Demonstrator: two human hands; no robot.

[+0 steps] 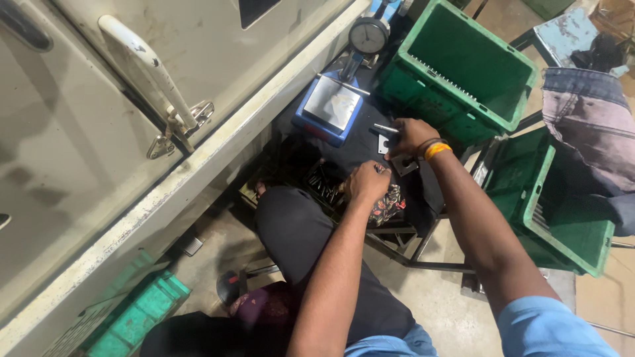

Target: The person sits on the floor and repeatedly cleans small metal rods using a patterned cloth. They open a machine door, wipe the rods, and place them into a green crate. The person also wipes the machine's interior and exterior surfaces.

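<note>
Pin [384, 127], thin and silvery, pinched at one end by the fingers [399, 130] of the right hand [411, 137], near the middle of the small dark table [360, 149]. Long axis running nearly level across the view, free end pointing left, away from the palm and toward the blue-edged gauge base [329, 108] with its dial indicator [368, 35] at the table's far left corner. Right fingers clenched on the pin; small pale square plate [383, 144] just below them, flat on the table, touching or nearly touching the hand. Left hand [366, 180] lower, at the table's near edge, fingers curled over a tray of dark pins [322, 180]; whether gripping one cannot be told. Right hand clearly nearer to the gauge base and to the plate; left hand nearer to the tray. Yellow band [436, 150] around the right wrist. Patterned cloth [390, 203] hanging off the near edge beside the left hand. Green crate [463, 73] just beyond the table's far right corner, a second green crate [562, 198] well to the right. Pale machine door [132, 99] with handle along the left.
</note>
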